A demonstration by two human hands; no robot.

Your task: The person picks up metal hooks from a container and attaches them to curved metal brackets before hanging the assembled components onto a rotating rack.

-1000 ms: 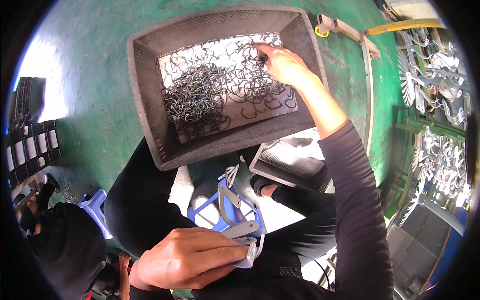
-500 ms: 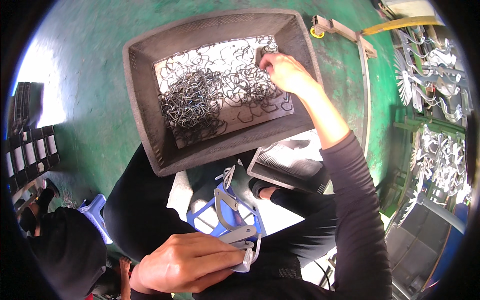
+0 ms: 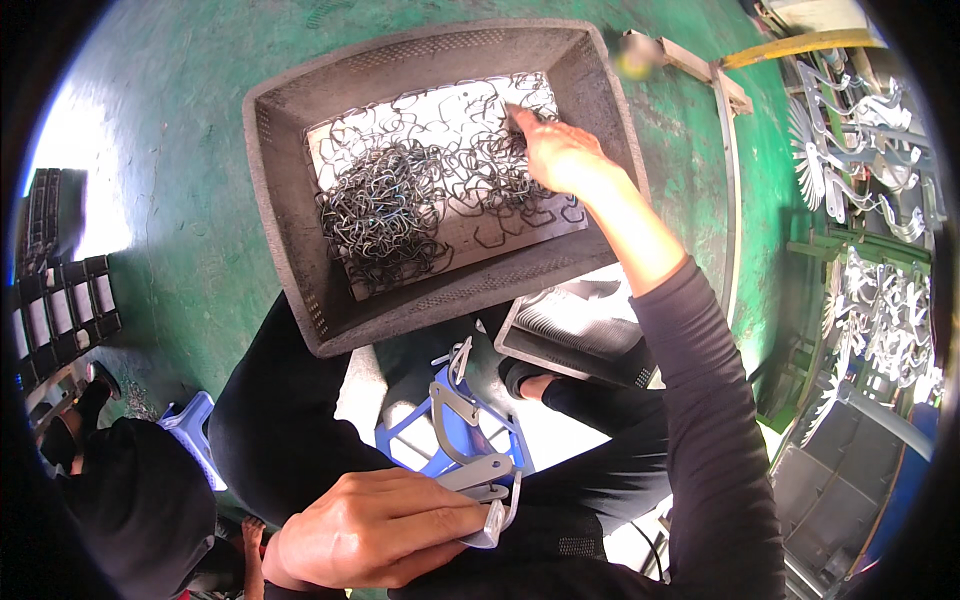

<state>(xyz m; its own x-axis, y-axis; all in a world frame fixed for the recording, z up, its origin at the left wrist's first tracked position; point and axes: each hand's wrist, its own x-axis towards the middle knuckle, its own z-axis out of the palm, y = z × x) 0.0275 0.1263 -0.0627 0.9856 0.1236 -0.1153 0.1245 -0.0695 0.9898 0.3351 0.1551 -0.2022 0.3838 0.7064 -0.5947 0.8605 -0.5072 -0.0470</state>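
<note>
At 9 o'clock I see stacked black trays [image 3: 55, 310] at the edge of the green floor [image 3: 170, 180], and at 8 o'clock a second person in dark clothing [image 3: 120, 500] beside a pale blue stool [image 3: 195, 425]. At 6 o'clock my left hand [image 3: 375, 530] has its fingers curled tight around a grey metal bracket [image 3: 480, 480], which projects toward 12 o'clock over a blue plastic stool [image 3: 455, 440] between the knees. At 12 o'clock a dark grey plastic crate [image 3: 290, 250] rests on the floor; it contains a light liner sheet covered with a tangled pile of bent wire clips [image 3: 400, 200], densest in its 8 o'clock portion. At 1 o'clock my right hand [image 3: 560, 155] reaches into the crate, fingers narrowed and pinched down among the clips near the far wall; I cannot tell whether a clip is held. At 4 o'clock from the crate a flat grey ribbed tray [image 3: 570, 335] lies just beside it. At 3 o'clock, racks of pale metal parts [image 3: 880, 300] stand well apart from the crate.
</note>
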